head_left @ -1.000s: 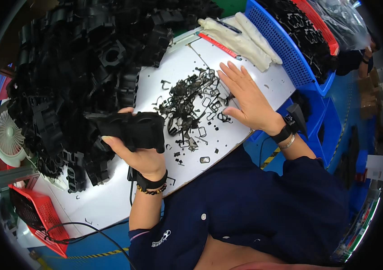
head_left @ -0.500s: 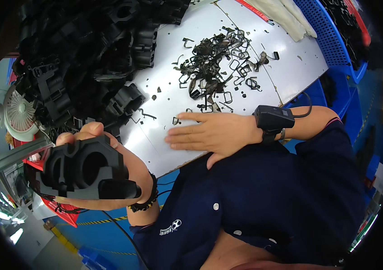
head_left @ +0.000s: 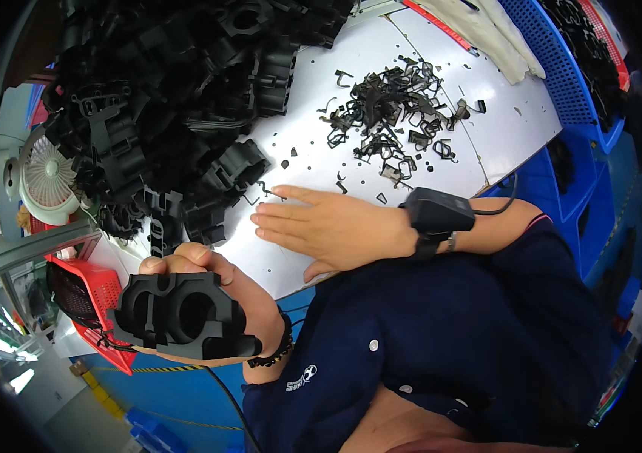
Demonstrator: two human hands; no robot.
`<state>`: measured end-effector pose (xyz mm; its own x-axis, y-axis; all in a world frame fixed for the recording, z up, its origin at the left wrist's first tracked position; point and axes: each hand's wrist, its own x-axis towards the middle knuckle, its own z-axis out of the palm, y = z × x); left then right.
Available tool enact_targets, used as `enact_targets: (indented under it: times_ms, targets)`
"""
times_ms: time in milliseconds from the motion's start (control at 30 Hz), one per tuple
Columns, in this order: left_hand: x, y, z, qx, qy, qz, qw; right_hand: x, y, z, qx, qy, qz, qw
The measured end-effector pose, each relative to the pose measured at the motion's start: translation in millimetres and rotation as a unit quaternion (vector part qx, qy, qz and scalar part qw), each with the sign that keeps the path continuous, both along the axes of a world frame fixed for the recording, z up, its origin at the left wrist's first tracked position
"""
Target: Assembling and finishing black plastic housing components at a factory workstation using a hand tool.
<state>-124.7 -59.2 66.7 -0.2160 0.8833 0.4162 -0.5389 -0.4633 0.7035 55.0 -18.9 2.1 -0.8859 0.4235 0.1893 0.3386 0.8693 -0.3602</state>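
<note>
My left hand [head_left: 257,308] grips a black moulded plastic part [head_left: 177,321] with two large round openings side by side. It holds the part off the near left edge of the white table [head_left: 291,264], fingertips curled over its upper edge. My right hand [head_left: 325,226] is held flat and palm down over the table, fingers stretched out to the left. Its fingertips are beside a few small black scraps close to the large pile of black plastic parts [head_left: 162,98]. Farther out lies a loose heap of thin black plastic scraps [head_left: 385,109], several of them loop-shaped.
At the far right edge stand blue baskets [head_left: 551,57] holding dark pieces. A pale cloth [head_left: 495,38] and a red strip-shaped tool [head_left: 442,26] lie at the far side. A light-coloured fan [head_left: 49,170] and a red basket [head_left: 98,291] are at the left.
My right hand has slid left across the table, toward the pile of parts. My left hand still holds the black part, now slightly lower in view. The whole view has shifted a little.
</note>
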Motion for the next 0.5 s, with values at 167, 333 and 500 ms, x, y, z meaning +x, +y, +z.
enact_targets:
  times_ms: [167, 333, 500]
  targets:
    - [1, -3, -1, 0.004, -0.023, -0.017, 1.000, 2, 7, -6, 0.004, -0.011, -0.019, 1.000]
    - [-3, -8, -7, -0.012, -0.006, 0.017, 1.000, 38, 13, 2, 0.031, -0.055, -0.134, 0.989]
    - [-6, -6, -9, 0.003, -0.003, -0.031, 0.999, 49, 8, 21, 0.048, -0.109, -0.281, 0.952]
